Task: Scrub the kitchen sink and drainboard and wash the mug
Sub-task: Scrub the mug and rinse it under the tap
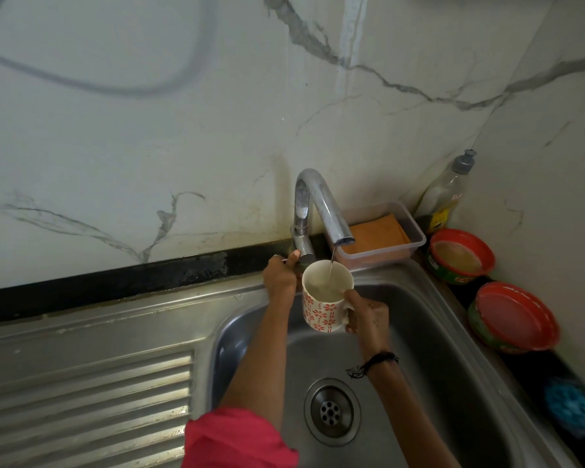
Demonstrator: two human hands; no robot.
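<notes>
At the centre of the frame, the mug (326, 297) is held upright over the sink (453, 349), directly below the tap (321, 204) spout, and a thin stream of water is received into it. The mug handle is gripped by the curled fingers of the right hand (367, 314). The tap lever is pinched by the left hand (281, 275), thumb on top. The drainboard (81, 393) occupies the lower left. A scrubber (571, 405) lies at the lower right edge.
</notes>
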